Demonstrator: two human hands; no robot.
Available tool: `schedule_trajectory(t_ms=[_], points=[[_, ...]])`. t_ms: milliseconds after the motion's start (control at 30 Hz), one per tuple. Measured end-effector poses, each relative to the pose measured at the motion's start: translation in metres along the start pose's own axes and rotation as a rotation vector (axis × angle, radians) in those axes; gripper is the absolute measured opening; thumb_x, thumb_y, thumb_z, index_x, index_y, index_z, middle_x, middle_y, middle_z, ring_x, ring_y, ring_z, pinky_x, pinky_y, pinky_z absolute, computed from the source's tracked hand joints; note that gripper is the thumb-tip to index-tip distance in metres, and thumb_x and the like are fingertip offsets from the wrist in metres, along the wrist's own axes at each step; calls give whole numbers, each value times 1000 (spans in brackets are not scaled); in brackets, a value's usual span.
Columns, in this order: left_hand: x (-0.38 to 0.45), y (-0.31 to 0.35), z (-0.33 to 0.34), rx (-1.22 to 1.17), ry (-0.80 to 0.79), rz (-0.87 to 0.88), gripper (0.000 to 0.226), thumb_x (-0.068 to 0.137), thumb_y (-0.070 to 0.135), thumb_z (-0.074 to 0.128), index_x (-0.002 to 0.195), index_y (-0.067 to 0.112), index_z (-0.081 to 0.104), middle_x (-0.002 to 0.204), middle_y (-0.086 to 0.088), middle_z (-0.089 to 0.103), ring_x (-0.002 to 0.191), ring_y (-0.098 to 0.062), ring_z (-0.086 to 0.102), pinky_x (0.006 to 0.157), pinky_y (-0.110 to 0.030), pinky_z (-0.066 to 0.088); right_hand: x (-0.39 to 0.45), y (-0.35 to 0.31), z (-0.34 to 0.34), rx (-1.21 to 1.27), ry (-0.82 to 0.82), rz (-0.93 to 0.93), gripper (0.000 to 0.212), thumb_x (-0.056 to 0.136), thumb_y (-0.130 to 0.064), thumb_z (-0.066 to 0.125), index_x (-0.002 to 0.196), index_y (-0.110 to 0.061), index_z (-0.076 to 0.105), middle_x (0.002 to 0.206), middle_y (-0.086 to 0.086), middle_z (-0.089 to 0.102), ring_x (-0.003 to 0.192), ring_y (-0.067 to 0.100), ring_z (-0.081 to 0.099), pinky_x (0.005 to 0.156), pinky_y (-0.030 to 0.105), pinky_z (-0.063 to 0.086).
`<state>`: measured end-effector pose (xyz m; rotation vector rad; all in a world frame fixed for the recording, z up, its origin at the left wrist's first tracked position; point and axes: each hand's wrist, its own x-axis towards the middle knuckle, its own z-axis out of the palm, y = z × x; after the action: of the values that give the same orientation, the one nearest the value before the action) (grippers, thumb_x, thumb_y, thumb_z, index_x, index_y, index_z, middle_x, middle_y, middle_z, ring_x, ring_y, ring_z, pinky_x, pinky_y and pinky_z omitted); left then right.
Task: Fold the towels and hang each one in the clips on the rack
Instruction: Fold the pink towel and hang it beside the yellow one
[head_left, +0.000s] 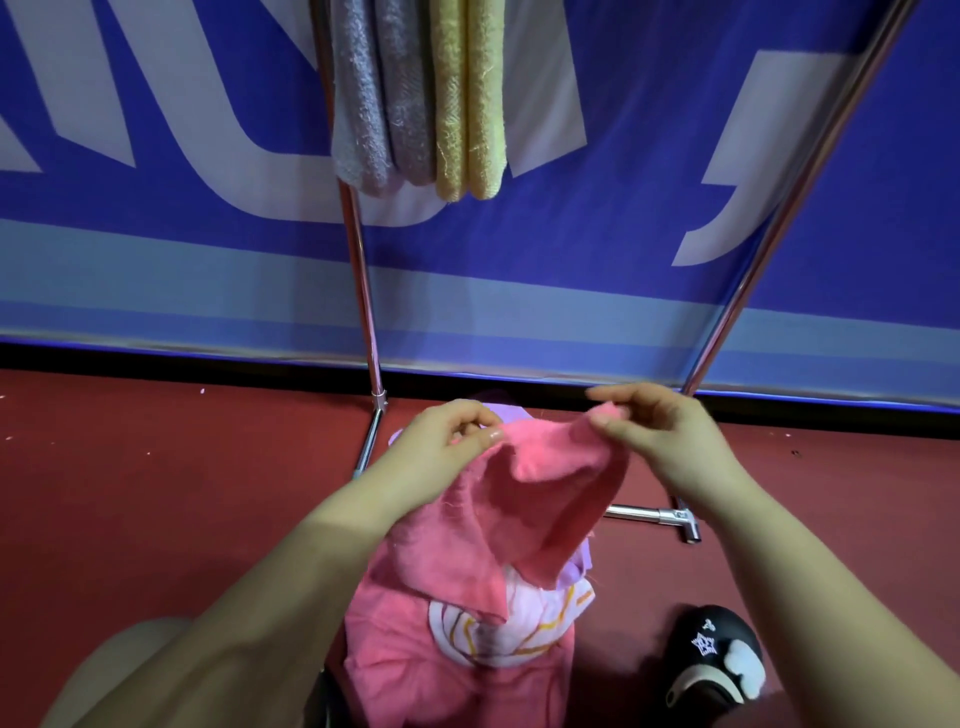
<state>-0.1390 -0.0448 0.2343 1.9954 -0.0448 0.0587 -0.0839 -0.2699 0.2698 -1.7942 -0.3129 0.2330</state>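
Observation:
A pink towel (524, 499) hangs in front of me, held up by its top edge. My left hand (441, 441) pinches the left part of that edge and my right hand (670, 436) pinches the right part, a short gap between them. The towel droops down over a pile with a white, orange-lined cloth (498, 629) and a lilac cloth (506, 413). On the metal rack (358, 260) above hang a folded grey towel (379, 104) and a folded yellow towel (470, 104). The clips are out of view.
The rack's right leg (779, 223) slants down to a foot bar (660, 515) on the red floor (156, 467). A blue and white banner (649, 156) stands right behind the rack. A black and white shoe (714, 660) is at the lower right.

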Motion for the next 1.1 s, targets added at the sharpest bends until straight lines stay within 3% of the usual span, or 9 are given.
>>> schedule_trajectory(t_ms=[133, 233, 300, 433, 600, 733, 867, 967, 1100], points=[[0, 13, 12, 23, -40, 72, 9, 79, 42, 56, 77, 35, 63, 73, 2, 63, 70, -7, 50, 73, -31, 44, -5, 2, 24, -90, -213, 10, 41, 80, -4, 69, 119, -16, 61, 73, 7, 58, 72, 14, 52, 72, 26, 47], [1, 18, 15, 10, -56, 94, 8, 85, 32, 60, 78, 36, 62, 70, 13, 62, 68, -6, 50, 70, -25, 43, -5, 3, 30, -127, -254, -12, 18, 83, -11, 68, 100, -18, 68, 81, 24, 62, 75, 17, 52, 74, 42, 49], [2, 20, 16, 0, -56, 87, 16, 88, 22, 62, 77, 34, 60, 63, 16, 57, 64, -6, 46, 66, -22, 39, -4, 3, 29, -114, -261, -19, 5, 83, -12, 68, 83, -17, 65, 74, 13, 59, 72, 17, 50, 70, 38, 44], [2, 17, 16, -41, -78, 14, 12, 85, 21, 66, 76, 25, 59, 66, 3, 51, 63, -11, 43, 64, -26, 36, -2, 2, 23, -155, -259, -40, 7, 85, -13, 65, 80, -16, 62, 73, 6, 59, 69, 17, 51, 68, 33, 43], [1, 6, 8, 155, -140, -106, 24, 82, 29, 68, 66, 23, 52, 57, 9, 37, 49, -2, 32, 52, -18, 25, 10, 4, -3, -128, -44, 3, 13, 86, -12, 63, 76, -20, 61, 69, -4, 60, 64, 7, 52, 67, 20, 44], [3, -9, -6, 319, -138, -161, 22, 78, 41, 67, 68, 25, 54, 62, 10, 48, 60, -4, 42, 62, -24, 33, 15, 14, -30, -214, 138, 50, 13, 87, -15, 64, 75, -20, 61, 65, -5, 58, 56, 2, 49, 59, 12, 40], [4, -10, -15, 76, -44, -211, 12, 84, 16, 66, 74, 11, 61, 67, 2, 56, 61, -7, 47, 60, -18, 38, 17, 21, -43, -265, 216, 82, 6, 87, -14, 63, 82, -11, 62, 64, -2, 57, 48, -2, 48, 49, 6, 37], [5, -3, -12, -224, 68, -283, 8, 86, 5, 61, 80, 9, 64, 67, -1, 65, 57, -2, 59, 63, -12, 50, 17, 26, -44, -253, 287, 115, 4, 85, -12, 65, 82, -10, 65, 65, -1, 60, 47, -4, 51, 53, 6, 41], [6, 5, 1, -556, 223, -428, 6, 86, 5, 61, 84, 6, 66, 73, -5, 68, 59, -8, 65, 60, -18, 56, 18, 28, -39, -129, 420, 200, 6, 79, -10, 71, 77, -11, 66, 67, 6, 64, 60, 13, 58, 69, 31, 50]])
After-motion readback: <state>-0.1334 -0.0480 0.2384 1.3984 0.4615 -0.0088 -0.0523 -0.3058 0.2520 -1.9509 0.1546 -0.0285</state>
